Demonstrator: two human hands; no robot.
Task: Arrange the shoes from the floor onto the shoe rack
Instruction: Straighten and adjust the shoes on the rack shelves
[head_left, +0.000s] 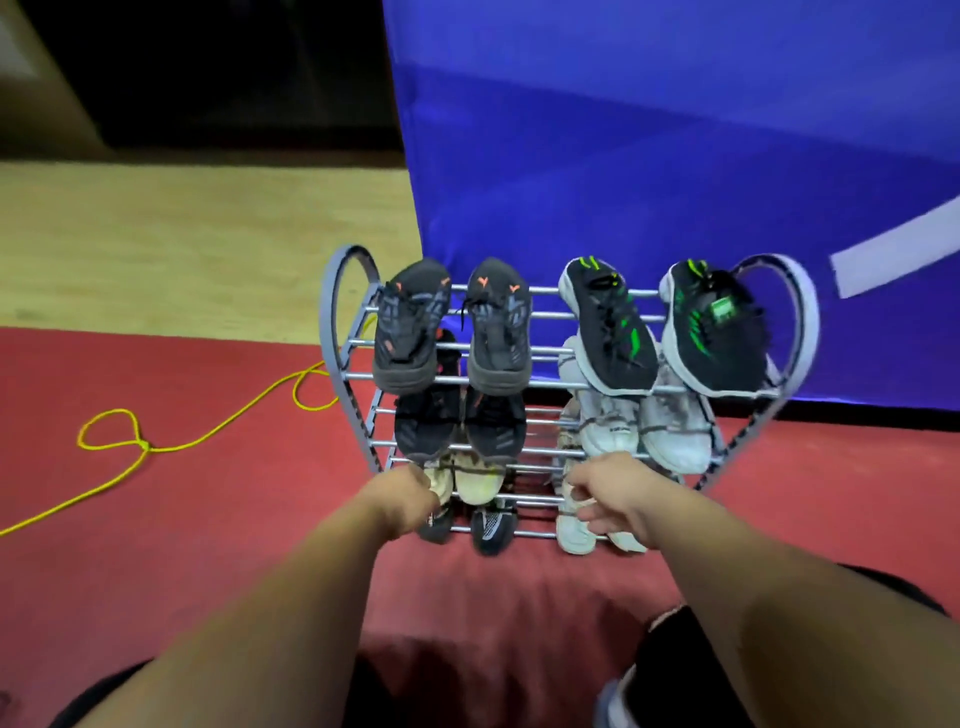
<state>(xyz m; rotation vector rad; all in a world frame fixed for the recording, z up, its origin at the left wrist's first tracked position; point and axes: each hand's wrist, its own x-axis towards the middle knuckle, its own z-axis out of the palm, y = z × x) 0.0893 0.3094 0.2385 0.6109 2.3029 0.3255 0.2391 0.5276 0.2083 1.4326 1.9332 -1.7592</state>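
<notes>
On the full shoe rack (332, 312), the left hand (408, 496) curled round a beige shoe (440, 482) low left, and the right hand (610, 488) pinched a white shoe (574, 535) low right; a hasty tug could drag either shoe off it.

One wide-angle camera, worn on the head, looks forward and down along the person's forearms. It faces the shoe rack (328, 317) head-on — near enough that the left hand (410, 496) and right hand (613, 491) reach it.
</notes>
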